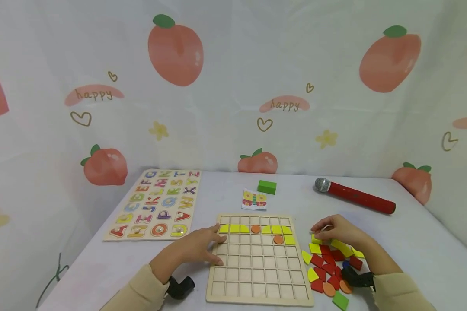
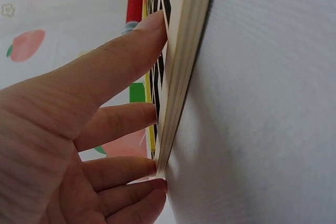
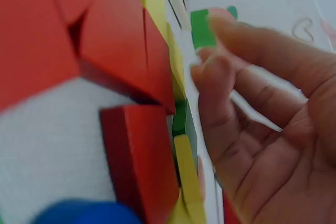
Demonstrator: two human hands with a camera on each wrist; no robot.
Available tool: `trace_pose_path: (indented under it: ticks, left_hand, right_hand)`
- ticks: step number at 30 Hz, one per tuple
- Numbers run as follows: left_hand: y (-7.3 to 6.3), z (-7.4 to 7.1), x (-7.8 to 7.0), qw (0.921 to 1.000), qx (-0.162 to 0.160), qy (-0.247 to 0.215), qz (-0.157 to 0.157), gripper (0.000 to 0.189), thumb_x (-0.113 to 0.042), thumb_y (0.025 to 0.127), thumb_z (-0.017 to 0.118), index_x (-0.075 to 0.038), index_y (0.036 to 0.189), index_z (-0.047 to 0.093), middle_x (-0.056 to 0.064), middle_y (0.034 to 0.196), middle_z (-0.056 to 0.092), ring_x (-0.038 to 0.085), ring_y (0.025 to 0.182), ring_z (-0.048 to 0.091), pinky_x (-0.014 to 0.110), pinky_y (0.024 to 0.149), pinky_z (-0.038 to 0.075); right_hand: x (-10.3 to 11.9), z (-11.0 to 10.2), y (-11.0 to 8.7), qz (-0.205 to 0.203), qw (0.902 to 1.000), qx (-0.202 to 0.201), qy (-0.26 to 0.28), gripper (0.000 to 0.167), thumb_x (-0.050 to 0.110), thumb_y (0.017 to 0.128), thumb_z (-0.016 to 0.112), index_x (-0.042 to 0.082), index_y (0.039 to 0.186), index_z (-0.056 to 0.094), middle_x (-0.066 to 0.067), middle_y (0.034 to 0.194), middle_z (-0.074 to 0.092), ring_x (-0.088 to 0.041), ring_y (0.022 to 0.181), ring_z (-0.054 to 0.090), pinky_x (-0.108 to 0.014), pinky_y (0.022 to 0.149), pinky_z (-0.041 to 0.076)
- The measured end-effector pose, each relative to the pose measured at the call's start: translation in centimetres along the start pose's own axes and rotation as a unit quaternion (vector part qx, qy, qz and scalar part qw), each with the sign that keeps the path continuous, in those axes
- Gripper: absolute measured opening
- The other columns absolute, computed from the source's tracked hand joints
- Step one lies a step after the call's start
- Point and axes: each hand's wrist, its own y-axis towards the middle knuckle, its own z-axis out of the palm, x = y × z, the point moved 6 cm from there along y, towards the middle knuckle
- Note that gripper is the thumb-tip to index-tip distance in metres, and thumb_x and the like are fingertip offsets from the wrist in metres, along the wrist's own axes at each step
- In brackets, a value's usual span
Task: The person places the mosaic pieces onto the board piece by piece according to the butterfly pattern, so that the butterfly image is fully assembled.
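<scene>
A wooden grid board [image 1: 258,301] lies on the table. Its top row holds yellow pieces [image 1: 235,228] and an orange disc [image 1: 255,229]; a yellow square [image 1: 289,239] and another orange disc [image 1: 278,239] sit in the row below. My left hand [image 1: 196,245] rests its fingertips on the board's left edge, fingers spread. To the right of the board, my right hand [image 1: 341,232] hovers over loose pieces, fingers loosely bent, fingertips just above a yellow piece [image 1: 316,240]. In the right wrist view, nothing shows between its fingers; red pieces [image 3: 118,43] lie beside it.
Behind the grid board lie a butterfly pattern card [image 1: 254,200] and a green block [image 1: 267,187]. A wooden alphabet puzzle [image 1: 143,218] is at the back left, and a red microphone [image 1: 359,198] at the back right. A green square [image 1: 340,300] lies nearest the front.
</scene>
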Motion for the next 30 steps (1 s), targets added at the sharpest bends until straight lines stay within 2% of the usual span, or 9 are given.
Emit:
trace_pose_path:
  ticks: [5, 12, 19, 25, 30]
  left_hand:
    - [0.1, 0.0, -0.1, 1.0000, -0.001, -0.002, 0.005, 0.068, -0.044, 0.071, 0.076, -0.014, 0.129, 0.057, 0.018, 0.151, 0.028, 0.038, 0.137, 0.031, 0.052, 0.111, 0.028]
    - [0.1, -0.1, -0.2, 0.9999, -0.002, 0.001, 0.013, 0.068, -0.043, 0.071, 0.076, -0.013, 0.129, 0.057, 0.020, 0.150, 0.028, 0.040, 0.136, 0.032, 0.054, 0.110, 0.030]
    - [0.1, 0.0, 0.1, 0.9999, -0.002, 0.008, 0.008, 0.068, -0.044, 0.071, 0.076, -0.014, 0.129, 0.057, 0.019, 0.151, 0.028, 0.039, 0.136, 0.032, 0.053, 0.110, 0.030]
    - [0.1, 0.0, 0.3, 1.0000, -0.001, 0.009, 0.004, 0.068, -0.044, 0.072, 0.075, -0.014, 0.129, 0.057, 0.018, 0.151, 0.028, 0.039, 0.137, 0.032, 0.053, 0.110, 0.030]
    - [0.2, 0.1, 0.2, 0.9999, 0.000, 0.009, 0.007, 0.068, -0.045, 0.072, 0.075, -0.014, 0.130, 0.056, 0.018, 0.151, 0.028, 0.039, 0.137, 0.031, 0.053, 0.110, 0.030]
  right_hand:
    - [-1.1, -0.3, -0.4, 0.019, 0.9998, -0.006, -0.007, 0.034, 0.019, 0.079, 0.073, -0.002, 0.105, 0.066, -0.009, 0.099, 0.067, -0.015, 0.080, 0.057, -0.025, 0.070, 0.054]
    - [-1.2, -0.3, -0.3, 0.004, 0.9995, -0.003, -0.032, 0.031, 0.019, 0.077, 0.075, -0.002, 0.098, 0.065, -0.004, 0.081, 0.061, -0.016, 0.069, 0.051, -0.023, 0.058, 0.050]
    - [-0.8, -0.1, 0.1, 0.002, 0.9994, -0.004, -0.035, 0.031, 0.017, 0.075, 0.077, -0.001, 0.095, 0.061, -0.005, 0.080, 0.057, -0.017, 0.071, 0.050, -0.024, 0.059, 0.051]
    - [-0.6, -0.2, 0.5, -0.002, 0.9997, 0.021, -0.014, 0.032, 0.018, 0.079, 0.074, -0.003, 0.099, 0.061, -0.004, 0.077, 0.056, -0.016, 0.071, 0.051, -0.022, 0.061, 0.050]
    - [-0.1, 0.0, 0.6, -0.003, 0.9988, 0.049, -0.010, 0.027, 0.021, 0.082, 0.070, -0.002, 0.096, 0.062, -0.002, 0.076, 0.059, -0.015, 0.067, 0.052, -0.024, 0.060, 0.050]
